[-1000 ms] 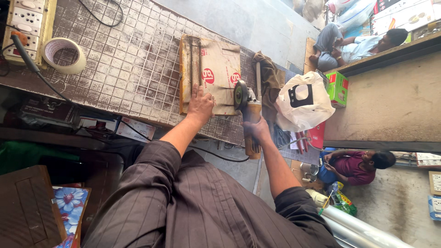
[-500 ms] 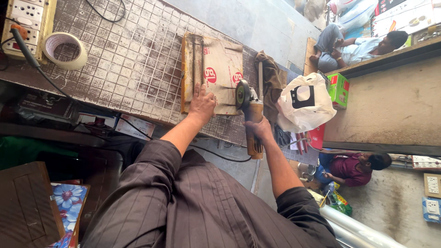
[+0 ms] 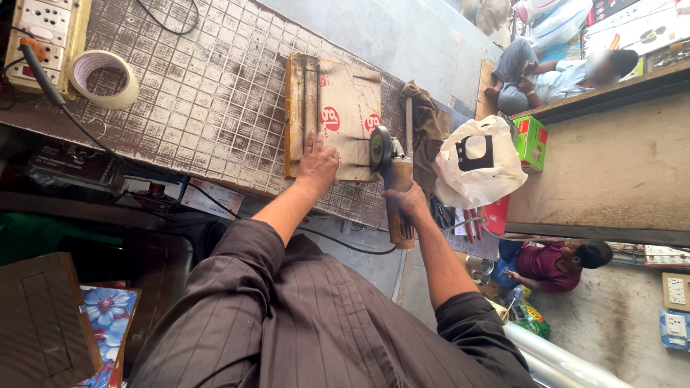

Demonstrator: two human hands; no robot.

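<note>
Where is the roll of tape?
The pale roll of tape lies on the tiled table, upper left of the head view, beside the cream socket board.

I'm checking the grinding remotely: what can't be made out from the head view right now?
- Whether the angle grinder disc is spinning or touching the flat board: too small, seen edge-on.
- Right hand fingers: wrapped around the grinder body, hidden.
- What lies under the left hand: covered by the palm.
- The socket board: cut off by the top-left edge.
- White plastic bag contents: hidden.
</note>
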